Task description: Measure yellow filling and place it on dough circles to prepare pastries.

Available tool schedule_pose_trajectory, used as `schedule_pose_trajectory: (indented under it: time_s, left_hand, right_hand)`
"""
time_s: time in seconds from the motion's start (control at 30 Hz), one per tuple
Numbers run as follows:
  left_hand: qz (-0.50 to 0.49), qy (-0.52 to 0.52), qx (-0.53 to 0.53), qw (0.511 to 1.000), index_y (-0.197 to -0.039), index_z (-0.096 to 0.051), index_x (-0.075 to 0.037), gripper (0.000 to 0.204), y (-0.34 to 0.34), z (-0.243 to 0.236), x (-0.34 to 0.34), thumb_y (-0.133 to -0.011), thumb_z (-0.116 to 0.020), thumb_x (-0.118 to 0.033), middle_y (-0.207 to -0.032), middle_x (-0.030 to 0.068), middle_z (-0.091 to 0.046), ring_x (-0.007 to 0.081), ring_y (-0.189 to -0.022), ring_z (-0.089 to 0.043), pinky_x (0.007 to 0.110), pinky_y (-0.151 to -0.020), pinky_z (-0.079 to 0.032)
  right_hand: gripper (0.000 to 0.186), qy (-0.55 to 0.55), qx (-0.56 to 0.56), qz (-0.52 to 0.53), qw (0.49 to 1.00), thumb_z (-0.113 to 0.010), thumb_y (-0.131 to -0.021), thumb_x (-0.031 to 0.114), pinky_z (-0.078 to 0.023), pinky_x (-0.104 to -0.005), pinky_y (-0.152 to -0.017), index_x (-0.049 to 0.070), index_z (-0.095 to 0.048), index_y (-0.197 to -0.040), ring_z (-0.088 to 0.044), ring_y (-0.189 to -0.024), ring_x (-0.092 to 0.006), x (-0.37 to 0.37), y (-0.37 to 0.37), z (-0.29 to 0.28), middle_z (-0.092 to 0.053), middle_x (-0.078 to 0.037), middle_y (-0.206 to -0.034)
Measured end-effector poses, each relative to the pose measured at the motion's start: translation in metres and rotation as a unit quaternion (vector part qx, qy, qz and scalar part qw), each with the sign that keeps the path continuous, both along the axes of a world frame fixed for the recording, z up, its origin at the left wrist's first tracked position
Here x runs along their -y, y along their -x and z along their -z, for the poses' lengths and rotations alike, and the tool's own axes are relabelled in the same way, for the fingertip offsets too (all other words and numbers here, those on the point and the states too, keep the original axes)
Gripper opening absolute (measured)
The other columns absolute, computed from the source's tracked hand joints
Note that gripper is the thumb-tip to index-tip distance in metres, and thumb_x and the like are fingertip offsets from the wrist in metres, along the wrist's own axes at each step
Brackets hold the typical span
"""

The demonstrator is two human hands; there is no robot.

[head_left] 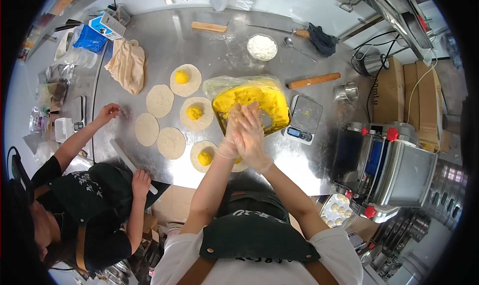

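My left hand (233, 130) and my right hand (248, 133), both in clear plastic gloves, are pressed together over a metal tray of yellow filling (274, 105), lined with crumpled plastic. Their fingers are closed against each other; whatever is between the palms is hidden. Around the tray's left and near side lie several pale round dough wrappers (159, 100), some topped with a yellow lump of filling (204, 158). To the right of the tray sits a digital scale (302, 123). Behind it lies a wooden rolling pin (313, 80).
A co-worker (85, 210) stands at the left, one hand (107, 114) raised, the other near a white bar (122, 155). Further back are a white bowl of cream-coloured food (262, 47), a spoon, knives and a cloth bag (124, 65). A steel dough machine (399, 175) and cardboard occupy the right.
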State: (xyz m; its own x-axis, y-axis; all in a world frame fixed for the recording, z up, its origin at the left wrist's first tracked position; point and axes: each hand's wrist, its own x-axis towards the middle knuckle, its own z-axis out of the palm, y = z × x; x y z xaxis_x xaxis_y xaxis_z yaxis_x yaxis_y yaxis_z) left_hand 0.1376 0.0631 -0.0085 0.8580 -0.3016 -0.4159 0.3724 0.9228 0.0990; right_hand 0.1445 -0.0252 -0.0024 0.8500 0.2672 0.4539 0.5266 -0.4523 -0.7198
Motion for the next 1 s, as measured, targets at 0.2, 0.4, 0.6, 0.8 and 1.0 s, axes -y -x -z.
schedule_pose_trajectory:
  time_s: [0.2, 0.4, 0.6, 0.8, 1.0]
  left_hand:
    - [-0.025, -0.088, -0.107, 0.99, -0.143, -0.039, -0.013, 0.054, 0.005, -0.01, 0.001, -0.103, -0.028, -0.047, -0.143, 0.0134, -0.043, 0.0263, -0.134, -0.04, 0.041, -0.113, -0.031]
    - [-0.008, -0.056, -0.012, 0.998, -0.144, -0.036, -0.011, 0.057, 0.013, -0.011, -0.002, -0.102, -0.029, -0.049, -0.145, 0.0147, -0.042, 0.0307, -0.135, -0.039, 0.045, -0.112, -0.032]
    - [-0.065, -0.018, -0.102, 0.992, -0.137, -0.044, -0.01, 0.043, 0.008, 0.02, 0.007, -0.103, -0.038, -0.036, -0.138, 0.011, -0.047, 0.0262, -0.122, -0.051, 0.038, -0.104, -0.042]
    - [-0.061, -0.115, -0.187, 0.974, -0.131, -0.05, -0.007, 0.036, 0.005, 0.009, 0.017, -0.103, -0.04, -0.027, -0.128, 0.0085, -0.056, 0.0215, -0.12, -0.053, 0.036, -0.105, -0.041]
    - [-0.017, 0.059, 0.083, 0.995, -0.136, -0.045, -0.005, 0.051, 0.008, -0.001, -0.005, -0.102, -0.035, -0.041, -0.137, 0.0145, -0.05, 0.0273, -0.128, -0.048, 0.041, -0.11, -0.036]
  right_hand:
    - [0.033, 0.029, -0.095, 0.007, 0.995, -0.046, -0.098, 0.022, -0.026, -0.0523, -0.113, 0.006, -0.06, -0.123, -0.037, -0.136, -0.0386, 0.0, -0.019, -0.016, -0.049, -0.012, -0.142]
    - [0.041, 0.065, 0.007, 0.021, 0.998, -0.044, -0.098, 0.029, -0.023, -0.0534, -0.114, 0.002, -0.059, -0.125, -0.037, -0.137, -0.036, -0.006, -0.002, 0.0, -0.052, -0.012, -0.139]
    - [0.042, -0.062, -0.078, 0.082, 0.992, -0.035, -0.104, 0.028, -0.025, -0.0475, -0.114, 0.003, -0.067, -0.115, -0.049, -0.129, -0.0304, 0.001, -0.029, -0.014, -0.064, -0.011, -0.124]
    - [0.031, -0.122, -0.196, 0.067, 0.971, -0.046, -0.099, 0.021, -0.035, -0.0434, -0.11, 0.003, -0.067, -0.112, -0.053, -0.124, -0.0301, 0.001, -0.03, -0.015, -0.065, -0.014, -0.121]
    - [0.031, 0.047, -0.038, -0.058, 0.996, -0.05, -0.094, 0.016, -0.031, -0.0473, -0.112, 0.004, -0.064, -0.119, -0.049, -0.127, -0.0312, 0.012, -0.001, -0.029, -0.06, -0.014, -0.128]
